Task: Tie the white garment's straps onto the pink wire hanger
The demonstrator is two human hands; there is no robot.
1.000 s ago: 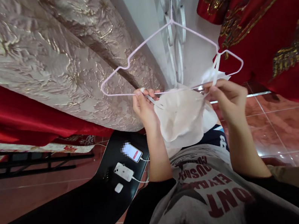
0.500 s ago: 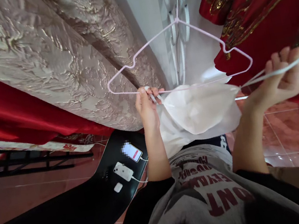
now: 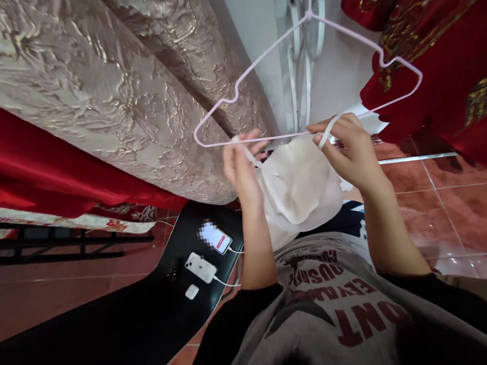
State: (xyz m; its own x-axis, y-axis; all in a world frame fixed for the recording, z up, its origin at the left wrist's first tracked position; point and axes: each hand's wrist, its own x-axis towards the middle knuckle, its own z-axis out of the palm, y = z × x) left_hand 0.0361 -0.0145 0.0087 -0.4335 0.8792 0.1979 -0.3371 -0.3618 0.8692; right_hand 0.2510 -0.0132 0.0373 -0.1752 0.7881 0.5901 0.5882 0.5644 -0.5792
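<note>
A pale pink wire hanger [image 3: 253,72] hangs in front of me from white hooks on the wall. Under its bottom bar droops a white cloth garment [image 3: 298,189] with thin straps. My left hand [image 3: 241,167] is closed on one strap at the bar's left part. At the bar's middle, my right hand [image 3: 347,149] pinches the other white strap, close to the left hand.
A beige embossed curtain [image 3: 83,91] hangs at the left over red fabric. Red garments with gold embroidery [image 3: 445,24] hang at the right. Below lies a black surface [image 3: 112,348] with two phones [image 3: 204,254] on cables. The floor is red tile.
My right hand, stretched far right with the strap half a second ago, has come back to the middle of the hanger bar. The cloth has bunched up again. The left hand stayed put.
</note>
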